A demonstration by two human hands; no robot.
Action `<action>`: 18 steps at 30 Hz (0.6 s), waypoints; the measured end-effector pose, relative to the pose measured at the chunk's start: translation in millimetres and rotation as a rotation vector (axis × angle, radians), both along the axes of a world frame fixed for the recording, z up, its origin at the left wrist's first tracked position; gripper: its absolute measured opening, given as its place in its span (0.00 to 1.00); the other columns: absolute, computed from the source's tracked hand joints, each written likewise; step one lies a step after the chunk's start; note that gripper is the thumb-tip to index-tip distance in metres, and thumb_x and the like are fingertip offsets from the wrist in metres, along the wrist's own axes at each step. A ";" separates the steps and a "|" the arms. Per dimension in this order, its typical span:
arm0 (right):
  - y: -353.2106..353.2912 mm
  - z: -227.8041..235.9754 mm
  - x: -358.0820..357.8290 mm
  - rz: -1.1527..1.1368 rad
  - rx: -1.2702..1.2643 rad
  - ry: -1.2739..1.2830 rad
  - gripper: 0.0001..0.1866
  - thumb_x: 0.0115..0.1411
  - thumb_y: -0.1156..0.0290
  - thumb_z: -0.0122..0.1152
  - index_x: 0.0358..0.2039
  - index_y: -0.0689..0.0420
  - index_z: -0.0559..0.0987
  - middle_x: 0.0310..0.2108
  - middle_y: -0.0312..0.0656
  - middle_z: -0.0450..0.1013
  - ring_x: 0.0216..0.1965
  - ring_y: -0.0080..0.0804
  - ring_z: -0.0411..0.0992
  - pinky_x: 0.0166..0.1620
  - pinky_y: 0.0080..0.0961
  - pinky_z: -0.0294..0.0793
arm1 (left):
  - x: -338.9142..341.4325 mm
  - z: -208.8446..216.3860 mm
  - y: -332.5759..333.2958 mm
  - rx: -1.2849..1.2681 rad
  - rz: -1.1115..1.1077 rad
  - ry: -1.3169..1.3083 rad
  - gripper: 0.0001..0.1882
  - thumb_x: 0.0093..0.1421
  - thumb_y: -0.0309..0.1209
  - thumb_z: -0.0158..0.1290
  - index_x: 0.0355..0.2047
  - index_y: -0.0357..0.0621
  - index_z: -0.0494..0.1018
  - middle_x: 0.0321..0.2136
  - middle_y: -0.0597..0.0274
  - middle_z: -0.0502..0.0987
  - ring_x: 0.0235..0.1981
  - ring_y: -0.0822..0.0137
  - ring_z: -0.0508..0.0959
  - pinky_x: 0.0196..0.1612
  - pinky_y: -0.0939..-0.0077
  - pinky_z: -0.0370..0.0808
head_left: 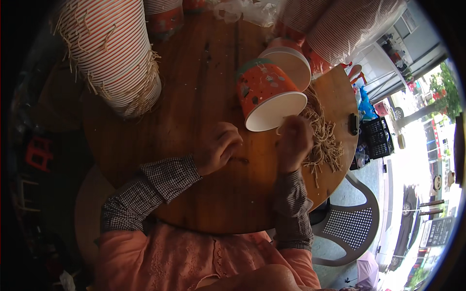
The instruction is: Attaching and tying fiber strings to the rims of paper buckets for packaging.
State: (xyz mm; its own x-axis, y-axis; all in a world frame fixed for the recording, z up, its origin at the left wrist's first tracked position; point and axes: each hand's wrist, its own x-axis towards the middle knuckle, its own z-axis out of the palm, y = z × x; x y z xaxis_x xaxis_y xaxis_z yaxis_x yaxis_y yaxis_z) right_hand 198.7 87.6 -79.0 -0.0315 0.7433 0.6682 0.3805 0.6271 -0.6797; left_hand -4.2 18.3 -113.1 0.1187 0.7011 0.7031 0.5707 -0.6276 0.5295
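My left hand hovers over the middle of the table with its fingers curled in; whether they pinch anything is hidden. A little blurred, my right hand is closed beside the white rim of an orange paper tub; what it may hold cannot be made out. That tub lies on its side, mouth toward me, printed with small pictures. Behind it leans a second paper tub. Next to my right hand, a bundle of tan raffia-like strands spreads toward the table's right edge.
A tall stack of nested paper tubs with strands caught on it stands at the left of the round wooden table. Plastic-wrapped stacks lie at the far right. A grey chair and black crate are on the right.
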 end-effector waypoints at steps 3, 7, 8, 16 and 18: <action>37.1 6.1 22.5 -0.014 -0.010 0.391 0.04 0.63 0.76 0.54 0.36 0.60 0.75 0.35 0.38 0.74 0.36 0.25 0.71 0.37 0.23 0.72 | 13.6 -4.5 3.4 -0.001 -0.177 0.023 0.12 0.53 0.20 0.58 0.38 0.40 0.70 0.40 0.56 0.71 0.45 0.55 0.72 0.47 0.65 0.73; 68.2 -9.7 48.4 0.018 -0.163 0.588 0.07 0.68 0.69 0.48 0.40 0.58 0.71 0.40 0.40 0.74 0.30 0.20 0.69 0.33 0.20 0.72 | 38.9 1.8 10.3 -0.023 -0.298 0.107 0.22 0.54 0.21 0.57 0.50 0.39 0.67 0.52 0.52 0.68 0.54 0.53 0.70 0.54 0.63 0.72; 62.7 -9.3 42.9 0.208 -0.308 0.654 0.07 0.68 0.68 0.48 0.39 0.58 0.70 0.44 0.43 0.73 0.33 0.22 0.71 0.37 0.23 0.73 | 40.5 2.3 13.4 -0.018 -0.293 0.120 0.26 0.55 0.22 0.57 0.54 0.39 0.64 0.53 0.51 0.67 0.56 0.51 0.69 0.56 0.61 0.70; 7.4 -15.9 -16.1 0.572 -0.620 0.602 0.03 0.66 0.75 0.49 0.37 0.61 0.70 0.50 0.50 0.71 0.50 0.35 0.72 0.52 0.31 0.73 | 30.4 -23.4 37.0 -0.243 0.026 0.019 0.35 0.55 0.26 0.56 0.61 0.33 0.54 0.55 0.39 0.64 0.56 0.43 0.67 0.56 0.59 0.69; 6.2 -29.7 -23.0 0.572 -0.535 0.406 0.04 0.66 0.76 0.48 0.38 0.63 0.70 0.53 0.51 0.69 0.51 0.35 0.71 0.53 0.32 0.73 | 28.0 -17.4 40.4 -0.119 0.072 -0.156 0.31 0.55 0.30 0.58 0.57 0.35 0.59 0.50 0.44 0.69 0.51 0.47 0.72 0.50 0.59 0.72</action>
